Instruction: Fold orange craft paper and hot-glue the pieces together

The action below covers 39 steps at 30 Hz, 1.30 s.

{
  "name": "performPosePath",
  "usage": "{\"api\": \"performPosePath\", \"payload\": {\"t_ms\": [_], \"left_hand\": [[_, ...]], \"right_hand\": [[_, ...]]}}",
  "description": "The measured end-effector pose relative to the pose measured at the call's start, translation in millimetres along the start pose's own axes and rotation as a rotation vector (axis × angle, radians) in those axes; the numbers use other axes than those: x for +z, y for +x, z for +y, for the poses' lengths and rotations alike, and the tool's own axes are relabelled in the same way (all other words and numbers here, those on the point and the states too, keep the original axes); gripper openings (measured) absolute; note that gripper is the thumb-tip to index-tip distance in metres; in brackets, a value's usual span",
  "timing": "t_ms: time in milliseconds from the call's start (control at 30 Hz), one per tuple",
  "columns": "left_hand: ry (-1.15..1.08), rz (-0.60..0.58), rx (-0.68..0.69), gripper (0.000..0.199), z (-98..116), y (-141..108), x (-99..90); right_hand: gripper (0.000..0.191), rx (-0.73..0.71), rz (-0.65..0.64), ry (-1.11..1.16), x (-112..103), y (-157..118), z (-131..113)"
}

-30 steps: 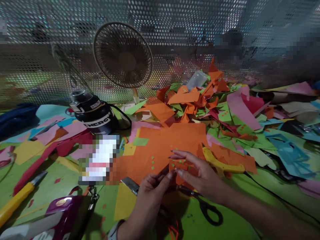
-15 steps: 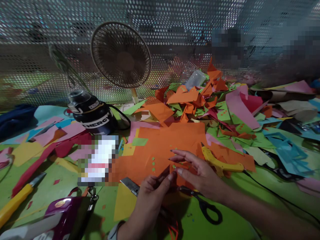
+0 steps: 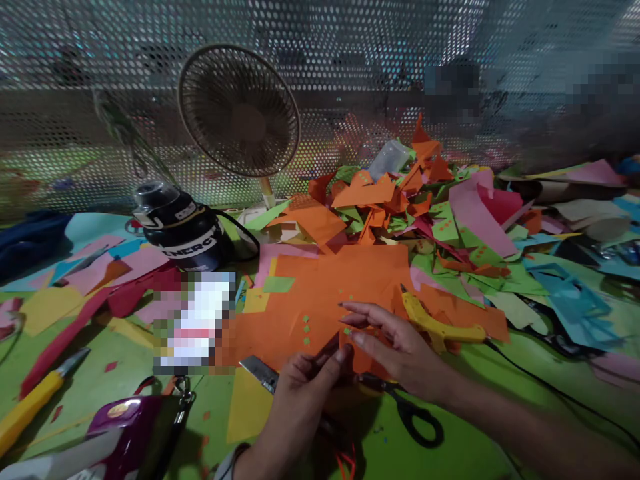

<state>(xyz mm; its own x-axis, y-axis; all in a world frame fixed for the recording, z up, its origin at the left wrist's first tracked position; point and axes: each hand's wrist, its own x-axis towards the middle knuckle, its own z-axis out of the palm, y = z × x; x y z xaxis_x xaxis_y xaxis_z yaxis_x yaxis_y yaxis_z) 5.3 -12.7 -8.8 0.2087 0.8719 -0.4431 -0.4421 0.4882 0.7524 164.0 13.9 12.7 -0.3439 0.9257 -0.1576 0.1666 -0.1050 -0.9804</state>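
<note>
My left hand (image 3: 305,393) pinches the edge of a small folded orange paper piece (image 3: 367,353) between thumb and fingers. Over its right side is my right hand (image 3: 400,347), thumb at a tiny green square (image 3: 347,331) on the piece and the other fingers stretched out to the left. Beneath both hands lies a large orange sheet (image 3: 345,273), with several little green squares (image 3: 307,329) in a short column. Black-handled scissors (image 3: 420,420) rest under my right wrist, their blades partly hidden. A utility knife blade (image 3: 257,373) shows beside my left hand.
A yellow glue gun (image 3: 435,323) with a black cord lies to the right. Behind are piled paper scraps (image 3: 370,193), a fan (image 3: 240,110) and a black bottle (image 3: 185,230). At left are a blurred bright patch (image 3: 200,320), a yellow-handled tool (image 3: 35,400) and a purple case (image 3: 125,427).
The view has shifted very slightly. My right thumb and fingers have moved a little over the orange piece; my left hand keeps its pinch.
</note>
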Motion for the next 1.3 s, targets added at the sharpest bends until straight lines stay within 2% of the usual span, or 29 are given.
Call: {"api": "performPosePath", "payload": {"t_ms": [167, 367, 667, 967, 1300], "left_hand": [[0.025, -0.009, 0.021, 0.031, 0.3, 1.3, 0.0], [0.105, -0.006, 0.0, 0.028, 1.1, -0.9, 0.3], [0.131, 0.005, 0.032, 0.031, -0.7, -0.9, 0.2], [0.124, 0.02, -0.029, 0.036, 1.0, -1.8, 0.1], [0.188, 0.009, 0.004, 0.026, 1.2, -2.9, 3.1]], "right_hand": [[0.041, -0.034, -0.033, 0.011, -1.6, -1.2, 1.3], [0.034, -0.018, 0.008, 0.012, -3.9, 0.9, 0.0], [0.038, -0.021, 0.008, 0.007, -2.5, 2.8, -1.2], [0.04, -0.019, 0.007, 0.015, -1.6, 0.6, 0.7], [0.041, -0.003, 0.007, 0.033, -2.1, 1.0, -2.3]]}}
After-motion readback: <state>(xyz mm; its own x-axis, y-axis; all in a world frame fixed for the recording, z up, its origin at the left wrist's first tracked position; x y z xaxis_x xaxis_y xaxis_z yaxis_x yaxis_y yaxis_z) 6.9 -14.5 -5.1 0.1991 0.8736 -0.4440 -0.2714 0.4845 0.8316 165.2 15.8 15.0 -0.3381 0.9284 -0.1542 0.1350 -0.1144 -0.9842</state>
